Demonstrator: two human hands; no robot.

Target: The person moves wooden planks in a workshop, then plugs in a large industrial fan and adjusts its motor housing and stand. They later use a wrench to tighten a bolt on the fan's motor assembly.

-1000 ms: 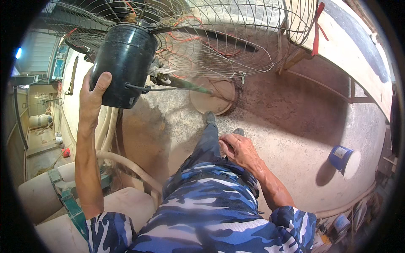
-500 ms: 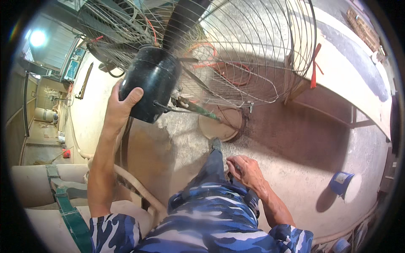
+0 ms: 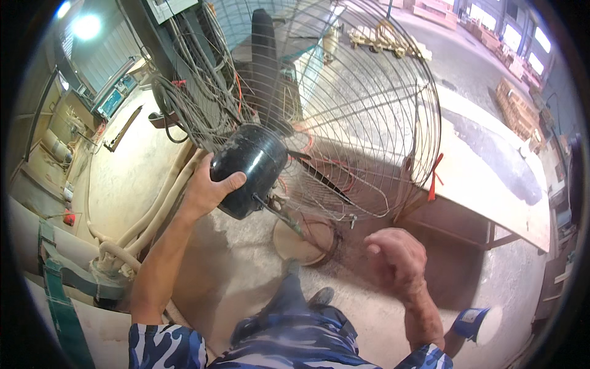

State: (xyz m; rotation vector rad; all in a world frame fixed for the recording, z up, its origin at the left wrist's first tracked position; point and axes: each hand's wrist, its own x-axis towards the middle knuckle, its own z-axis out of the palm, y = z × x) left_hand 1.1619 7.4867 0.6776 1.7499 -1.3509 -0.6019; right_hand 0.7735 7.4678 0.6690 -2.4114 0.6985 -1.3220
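My left hand [image 3: 209, 187] grips the black cylindrical motor [image 3: 249, 163] of a large fan. Its wire guard [image 3: 362, 111] surrounds dark blades [image 3: 264, 74], and a bunch of cables [image 3: 184, 98] hangs at its left. Below the motor, a greenish pole meets a round dusty base [image 3: 292, 246] on the floor, near my feet. My right hand [image 3: 396, 258] is raised just right of the base, below the guard, fingers curled and slightly blurred; whether anything is inside them is hidden. A red ribbon [image 3: 434, 178] hangs near the guard's right edge.
A pale board table [image 3: 516, 215] stands at right, with a blue bucket [image 3: 473, 323] on the floor near it. Pale hoses [image 3: 166, 215], large pipes with green straps [image 3: 55, 283] and a pale worktop [image 3: 114, 178] lie at left. Stacked wood [image 3: 516, 107] is farther back.
My view has tilted up, showing more of the workshop. The motor and left hand appear lower and farther right; my right hand has lifted from my waist toward the fan.
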